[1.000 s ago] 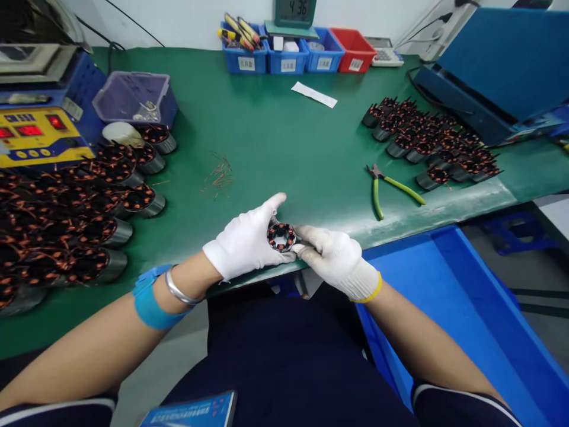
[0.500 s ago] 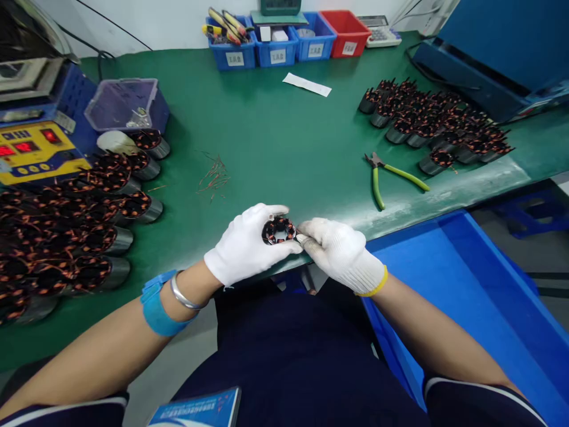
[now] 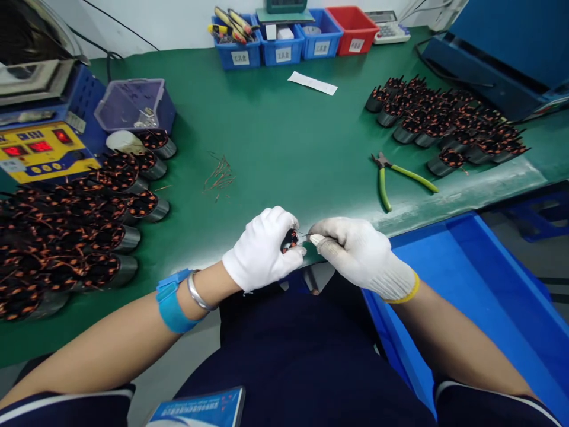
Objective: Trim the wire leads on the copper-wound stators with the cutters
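My left hand (image 3: 265, 249), in a white glove, is wrapped round a small motor stator (image 3: 290, 240) with copper windings and a dark rim. The glove covers most of it. Close by on the right, my gloved right hand (image 3: 351, 249) is closed in a pinch. Thin dark wire-like strands (image 3: 303, 235) run between its fingertips and the stator; whether they are wires or the tips of a slim tool I cannot tell. Both hands are above the front edge of the green table (image 3: 267, 136).
Many stators (image 3: 102, 237) stand at left beside a yellow-fronted device (image 3: 48, 151), more stators (image 3: 444, 121) at right. Green-handled cutters (image 3: 391, 178), wire scraps (image 3: 220, 175) and a paper strip (image 3: 312, 83) lie on the table. A blue tray (image 3: 448, 284) is at lower right.
The stator has turned in my left hand, so its open face is less visible. My right hand has drawn away to the right, with thin strands now showing across the gap.
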{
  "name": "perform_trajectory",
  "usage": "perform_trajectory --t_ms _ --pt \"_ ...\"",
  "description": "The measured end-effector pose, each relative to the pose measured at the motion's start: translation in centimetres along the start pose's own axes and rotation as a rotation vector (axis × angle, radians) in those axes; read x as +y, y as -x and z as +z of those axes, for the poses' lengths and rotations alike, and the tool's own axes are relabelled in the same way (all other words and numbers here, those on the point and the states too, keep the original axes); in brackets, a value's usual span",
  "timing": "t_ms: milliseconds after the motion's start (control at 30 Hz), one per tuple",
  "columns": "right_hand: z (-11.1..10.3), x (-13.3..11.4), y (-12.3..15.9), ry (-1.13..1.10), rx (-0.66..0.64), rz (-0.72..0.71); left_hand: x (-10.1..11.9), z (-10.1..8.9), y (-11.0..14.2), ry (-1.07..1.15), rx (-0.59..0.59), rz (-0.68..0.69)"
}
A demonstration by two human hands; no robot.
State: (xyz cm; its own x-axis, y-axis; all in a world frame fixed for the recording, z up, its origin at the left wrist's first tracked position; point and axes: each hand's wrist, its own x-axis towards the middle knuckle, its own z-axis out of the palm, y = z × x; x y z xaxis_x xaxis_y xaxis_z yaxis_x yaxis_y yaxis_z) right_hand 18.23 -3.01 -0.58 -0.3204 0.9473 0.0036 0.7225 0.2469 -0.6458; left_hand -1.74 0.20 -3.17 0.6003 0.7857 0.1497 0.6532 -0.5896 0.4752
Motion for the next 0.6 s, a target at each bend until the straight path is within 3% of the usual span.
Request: perform_trajectory --t_ms 167,233,300,367,433,600 --pt "-1.1 0.6 0.1 -0.133 0.376 0.002 -0.1 0.2 -0.1 -0.009 -0.017 0.0" --pt "-1.0 0.3 -0.2 -0.059 0.283 0.021 -0.2 0.3 -0.1 -0.021 0.008 0.007" --pt "-0.3 -0.2 -0.7 0.014 0.046 0.06 -0.2 0.5 -0.1 -0.029 0.04 0.005" --pt "0.7 -0.5 -1.1 0.01 -0.112 0.087 -0.2 0.7 -0.1 -0.025 0.065 -0.009" --pt "1.4 -0.4 -1.2 -0.046 -0.141 0.117 0.0 0.7 -0.1 -0.017 0.078 -0.022" --pt "1.9 0.3 -0.6 -0.138 -0.078 0.177 0.2 0.6 0.1 0.018 0.075 -0.003"
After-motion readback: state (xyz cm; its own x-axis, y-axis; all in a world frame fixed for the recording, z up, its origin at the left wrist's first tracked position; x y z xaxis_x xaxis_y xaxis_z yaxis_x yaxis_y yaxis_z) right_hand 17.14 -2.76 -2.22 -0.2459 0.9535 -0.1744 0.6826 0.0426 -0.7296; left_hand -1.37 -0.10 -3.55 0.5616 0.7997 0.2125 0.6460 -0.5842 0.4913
